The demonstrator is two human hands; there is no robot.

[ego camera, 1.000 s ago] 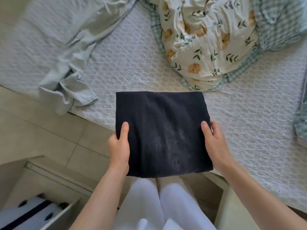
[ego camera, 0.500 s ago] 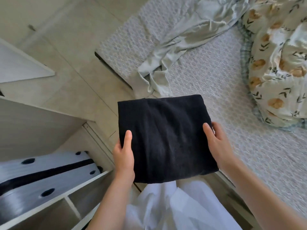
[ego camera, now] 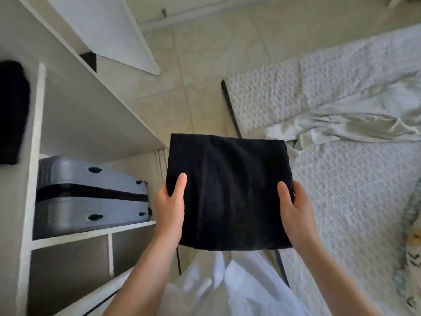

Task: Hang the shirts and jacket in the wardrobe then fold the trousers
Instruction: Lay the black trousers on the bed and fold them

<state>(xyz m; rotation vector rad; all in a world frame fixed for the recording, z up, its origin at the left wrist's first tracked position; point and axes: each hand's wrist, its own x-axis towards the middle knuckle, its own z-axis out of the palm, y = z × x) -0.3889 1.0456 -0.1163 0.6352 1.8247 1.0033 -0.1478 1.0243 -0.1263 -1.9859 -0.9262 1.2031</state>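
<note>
The folded trousers point(ego camera: 229, 190) at centre are showing plain black. The suitcase point(ego camera: 95, 201) at lower left is showing blue-grey with a black band.

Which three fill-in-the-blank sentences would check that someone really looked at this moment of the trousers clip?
1. The left hand and the right hand grip the folded trousers, which are ____ in colour.
2. A grey ____ lies on the wardrobe shelf.
3. The crumpled pale green garment lies on the ____.
Missing words: black; suitcase; bed.
</note>
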